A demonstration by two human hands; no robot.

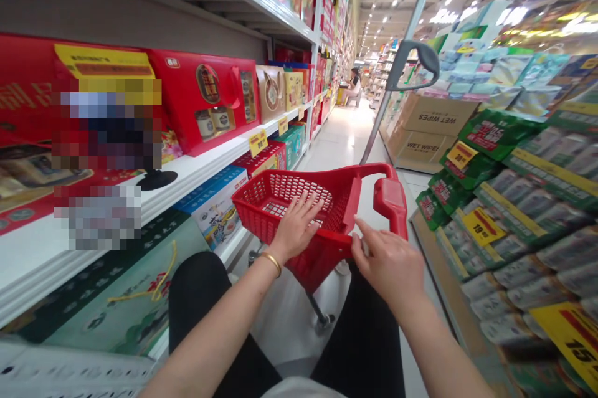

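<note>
A red plastic shopping basket on wheels [280, 195] stands in the aisle just in front of my knees. My left hand [295, 223] lies over its near rim, fingers stretched out flat and reaching into the basket; a gold bangle is on that wrist. My right hand [390, 261] is at the basket's near right corner, below the red handle [391, 199], with fingers extended and touching the rim. Neither hand holds anything. The basket's inside looks empty where it shows.
Shelves of red gift boxes [205, 99] and yellow price tags run along the left. On the right a low display holds green wet-wipe packs [495, 136] and cardboard cartons. A grey pole with a handle [411, 61] rises behind the basket. A person sits far down the aisle [354, 83].
</note>
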